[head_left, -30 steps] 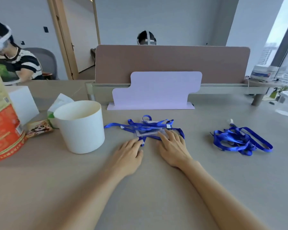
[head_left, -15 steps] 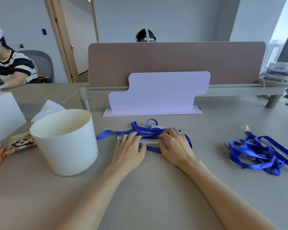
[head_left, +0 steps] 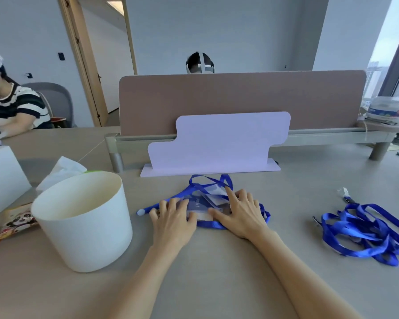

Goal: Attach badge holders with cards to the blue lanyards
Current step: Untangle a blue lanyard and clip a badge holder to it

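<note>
Both hands have slid forward onto the pile since the earlier picture, uncovering more of the clear badge holders (head_left: 203,203). Fingers of the left hand (head_left: 171,223) lie spread and flat on the holders' left edge, gripping nothing; those of the right hand (head_left: 240,215) press flat, splayed, on the right side. Beneath and around both palms runs a blue lanyard (head_left: 207,224). Well right of the right hand lies a heap of lanyards (head_left: 364,233). Left of the left hand stands a white bucket (head_left: 83,222).
</note>
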Demonstrator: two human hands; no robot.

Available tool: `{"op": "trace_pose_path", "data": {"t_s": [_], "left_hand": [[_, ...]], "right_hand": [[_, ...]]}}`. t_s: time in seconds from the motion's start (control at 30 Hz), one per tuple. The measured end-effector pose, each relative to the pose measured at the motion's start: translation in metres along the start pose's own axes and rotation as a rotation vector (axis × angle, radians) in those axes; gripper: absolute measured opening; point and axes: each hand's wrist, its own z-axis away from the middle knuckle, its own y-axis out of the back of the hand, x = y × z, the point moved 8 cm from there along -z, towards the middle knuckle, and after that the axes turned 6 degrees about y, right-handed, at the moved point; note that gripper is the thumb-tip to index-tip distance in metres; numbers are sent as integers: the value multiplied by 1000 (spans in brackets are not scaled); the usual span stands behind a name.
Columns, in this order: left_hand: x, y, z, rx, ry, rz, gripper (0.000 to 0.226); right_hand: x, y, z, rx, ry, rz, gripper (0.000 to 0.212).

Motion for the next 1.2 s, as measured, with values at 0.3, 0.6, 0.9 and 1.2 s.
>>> {"op": "trace_pose_path", "data": {"t_s": [0.3, 0.6, 0.9, 1.2], "left_hand": [[-6, 5, 27, -72, -28, -33, 61], [-7, 44, 30, -79, -17, 693, 30], [-15, 41, 37, -224, 96, 1207, 6], [-40, 47, 62, -118, 350, 1462, 24]], "right_hand": [[-5, 13, 5, 138, 63, 87, 45], [-28, 47, 42, 339, 304, -314, 25], [-23, 43, 57, 289, 117, -541, 21], [-29, 41, 57, 206, 151, -573, 28]]}}
